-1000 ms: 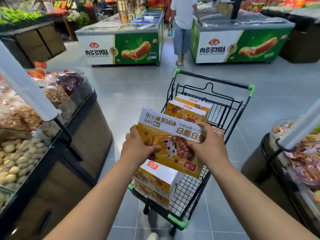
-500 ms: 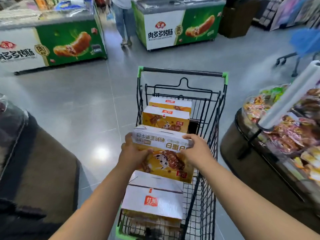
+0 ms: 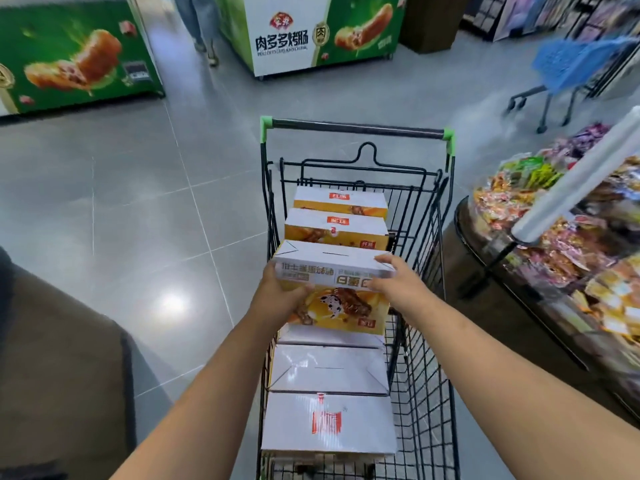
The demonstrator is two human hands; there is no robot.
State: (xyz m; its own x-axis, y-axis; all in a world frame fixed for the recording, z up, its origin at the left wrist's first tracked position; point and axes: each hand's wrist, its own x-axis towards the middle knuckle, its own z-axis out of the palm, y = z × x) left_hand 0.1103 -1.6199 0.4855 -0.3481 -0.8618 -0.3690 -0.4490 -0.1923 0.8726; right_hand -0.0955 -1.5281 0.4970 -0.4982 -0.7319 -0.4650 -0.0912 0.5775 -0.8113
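A yellow and white food box [image 3: 337,292] with a spotted animal printed on it is held between both hands over a black wire shopping cart [image 3: 429,341]. My left hand [image 3: 278,294] grips its left edge, and my right hand [image 3: 398,280] grips its right edge with fingers over the white top. The box is tilted, its printed face towards me. Two like boxes [image 3: 337,220] stand in the cart's far end. Two more boxes [image 3: 329,396] lie in the near end, white sides up.
A snack display counter [image 3: 571,271] with a white plastic roll [image 3: 581,174] stands right of the cart. Green freezer chests [image 3: 311,32] sit ahead, a person's legs [image 3: 201,26] between them. A blue cart [image 3: 568,67] is far right. A dark counter [image 3: 59,358] is near left.
The box has gone forward and down towards the cart and tilted flatter, both hands still on it. The view has swung right, so the left counter has slid out of sight.
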